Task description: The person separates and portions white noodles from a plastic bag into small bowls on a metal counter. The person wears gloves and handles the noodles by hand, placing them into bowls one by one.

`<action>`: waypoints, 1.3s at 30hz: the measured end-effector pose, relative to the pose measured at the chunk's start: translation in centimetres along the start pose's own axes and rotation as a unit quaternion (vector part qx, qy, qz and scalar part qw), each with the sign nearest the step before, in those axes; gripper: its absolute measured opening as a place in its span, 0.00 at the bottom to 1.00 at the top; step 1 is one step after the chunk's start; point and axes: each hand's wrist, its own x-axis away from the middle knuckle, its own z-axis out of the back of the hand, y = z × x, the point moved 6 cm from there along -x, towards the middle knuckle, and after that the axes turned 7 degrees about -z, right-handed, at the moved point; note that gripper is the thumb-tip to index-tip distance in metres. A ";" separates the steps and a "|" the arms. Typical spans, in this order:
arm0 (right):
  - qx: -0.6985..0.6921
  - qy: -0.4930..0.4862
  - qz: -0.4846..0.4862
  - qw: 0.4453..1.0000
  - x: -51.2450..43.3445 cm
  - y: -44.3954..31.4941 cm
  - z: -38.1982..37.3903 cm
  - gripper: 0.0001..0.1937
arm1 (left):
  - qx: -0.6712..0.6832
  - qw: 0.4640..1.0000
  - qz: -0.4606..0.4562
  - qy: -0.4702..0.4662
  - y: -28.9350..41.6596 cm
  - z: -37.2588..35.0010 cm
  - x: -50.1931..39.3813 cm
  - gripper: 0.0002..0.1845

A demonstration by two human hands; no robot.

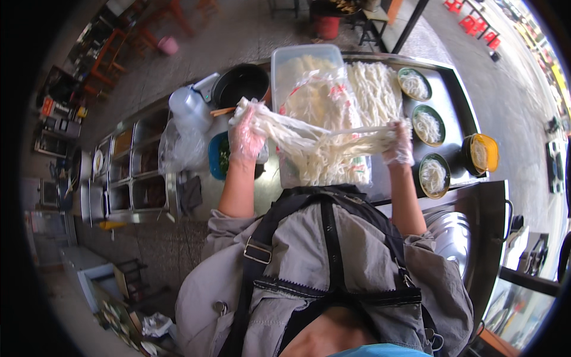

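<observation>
White rice noodles (308, 138) stretch in a sagging bundle between my two hands, both in clear plastic gloves. One end is gripped by my left hand (248, 136), beside a blue container (218, 156) of chopped greens. My right hand (398, 145) holds the other end, close to the bowls on the right. Below the strands lies a printed clear plastic bag (308, 100) with more noodles in it. It partly covers a translucent plastic bin (308, 51). A spread of loose noodles (374, 89) lies on the steel counter to the right of the bin.
Three green-rimmed bowls of noodles (428, 127) line the counter's right side. A yellow bowl (488, 154) stands at its corner. On the left are a black pot (241, 87), a clear plastic jug (189, 105) and steel food pans (149, 192). Wooden chopsticks (223, 111) lie near my left hand.
</observation>
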 end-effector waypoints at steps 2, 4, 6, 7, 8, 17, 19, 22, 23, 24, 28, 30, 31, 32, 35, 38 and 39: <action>-0.041 0.008 0.034 0.999 -0.6 -2.3 2.7 0.08 | 0.010 0.999 -0.034 0.026 0.7 0.8 0.0 0.15; -0.048 0.110 0.056 0.991 -0.8 -3.5 4.3 0.08 | 0.037 0.998 -0.038 0.044 0.7 0.9 0.0 0.15; -0.048 0.157 0.088 0.983 -0.3 -3.8 3.1 0.08 | 0.070 0.997 0.020 -0.004 -0.1 -0.3 -0.1 0.18; -0.031 0.138 0.074 0.987 0.0 -3.2 1.3 0.07 | 0.107 0.991 0.069 -0.029 -0.9 -1.2 -0.1 0.18; 0.044 0.075 0.086 0.993 0.6 -2.6 -1.5 0.06 | 0.077 0.994 0.068 -0.042 -1.6 -2.1 -0.1 0.17; 0.343 -0.193 0.018 0.919 4.9 7.2 -17.8 0.14 | -0.148 0.982 0.075 -0.089 -6.6 -8.5 3.4 0.18; 0.392 -0.197 0.082 0.895 5.0 7.0 -18.2 0.13 | -0.160 0.979 0.060 -0.112 -6.4 -8.8 3.7 0.17; 0.386 -0.176 -0.002 0.905 4.5 7.2 -16.5 0.10 | -0.153 0.979 0.072 -0.109 -6.4 -8.2 3.5 0.16; 0.386 -0.157 -0.051 0.908 4.2 7.3 -15.7 0.10 | -0.131 0.980 0.071 -0.131 -6.3 -8.2 3.3 0.15; 0.341 -0.150 -0.066 0.926 4.1 7.1 -15.2 0.09 | -0.134 0.981 0.083 -0.115 -6.2 -7.7 3.0 0.15; 0.207 -0.124 -0.079 0.967 3.9 6.4 -14.2 0.10 | -0.153 0.978 0.084 -0.116 -5.6 -7.1 2.1 0.12; 0.235 -0.105 -0.080 0.963 4.0 6.5 -14.0 0.11 | -0.191 0.972 0.078 -0.113 -5.6 -7.1 2.1 0.12; 0.257 -0.142 -0.082 0.952 4.3 6.8 -14.5 0.11 | -0.185 0.971 0.093 -0.121 -6.2 -7.4 2.4 0.12; 0.286 -0.163 -0.078 0.941 4.5 6.9 -14.8 0.11 | -0.184 0.970 0.107 -0.121 -6.9 -7.7 2.7 0.12; 0.340 -0.192 -0.044 0.919 5.1 7.1 -15.5 0.11 | -0.211 0.965 0.111 -0.108 -7.3 -7.9 3.0 0.13; 0.375 -0.180 -0.032 0.909 5.0 7.2 -15.4 0.11 | -0.216 0.971 0.064 -0.075 -6.6 -7.5 2.6 0.12; 0.340 -0.166 -0.046 0.924 4.7 7.1 -15.0 0.12 | -0.196 0.977 0.055 -0.066 -6.3 -7.3 2.3 0.12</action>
